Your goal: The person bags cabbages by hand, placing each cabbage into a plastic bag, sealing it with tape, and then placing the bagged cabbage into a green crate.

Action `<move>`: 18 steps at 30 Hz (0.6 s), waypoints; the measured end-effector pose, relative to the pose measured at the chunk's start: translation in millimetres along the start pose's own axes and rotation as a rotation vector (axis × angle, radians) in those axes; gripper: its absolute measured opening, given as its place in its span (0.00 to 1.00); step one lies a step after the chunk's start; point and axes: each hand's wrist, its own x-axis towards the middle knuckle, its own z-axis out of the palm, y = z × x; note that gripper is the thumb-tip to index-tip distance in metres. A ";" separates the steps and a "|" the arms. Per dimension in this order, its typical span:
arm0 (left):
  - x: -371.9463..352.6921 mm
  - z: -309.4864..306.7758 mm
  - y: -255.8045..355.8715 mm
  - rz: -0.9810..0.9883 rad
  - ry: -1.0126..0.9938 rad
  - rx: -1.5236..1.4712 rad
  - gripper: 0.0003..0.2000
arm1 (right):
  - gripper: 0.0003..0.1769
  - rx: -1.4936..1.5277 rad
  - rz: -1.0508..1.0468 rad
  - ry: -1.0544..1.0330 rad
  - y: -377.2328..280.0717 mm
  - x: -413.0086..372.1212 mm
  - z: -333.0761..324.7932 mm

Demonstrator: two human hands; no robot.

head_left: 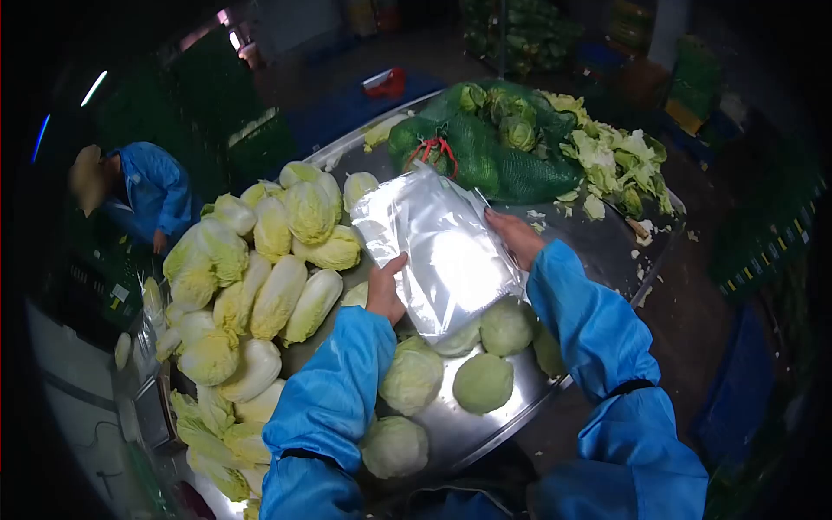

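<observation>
A stack of clear plastic bags point(451, 251) is held up between my two hands, tilted and shining under the light. My left hand point(386, 289) grips its left edge, thumb on top. On the opposite edge, my right hand point(515, 236) has its fingers closed round the plastic, partly hidden by it. Below the bags several round green cabbages point(483, 383) rest on the metal table point(459, 425); the bags cover some of them. To the left of my left hand lies a large heap of napa cabbages point(282, 295).
A green mesh sack point(503, 169) of cabbages, tied with red string, lies at the table's far side. Beside it is a pile of torn leaves point(620, 160). Another person in a blue smock point(154, 186) bends at the left. Green crates point(767, 234) stand at the right.
</observation>
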 end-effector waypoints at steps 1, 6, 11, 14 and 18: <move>16.8 -1.9 -9.5 -0.002 0.027 0.000 0.17 | 0.22 -0.041 -0.029 -0.015 -2.9 19.7 -7.8; 86.5 -45.4 -51.7 0.103 0.331 0.143 0.16 | 0.21 -0.378 -0.059 -0.002 39.4 116.1 -65.2; 105.9 -67.7 -76.6 0.165 0.610 0.345 0.19 | 0.20 0.033 0.067 0.036 74.2 154.5 -129.4; 131.0 -101.0 -91.2 0.178 0.575 0.361 0.20 | 0.27 0.079 0.054 -0.094 43.7 118.2 -134.9; 127.5 -86.8 -80.4 0.114 0.588 0.496 0.27 | 0.31 -0.049 0.049 -0.040 54.8 131.5 -157.6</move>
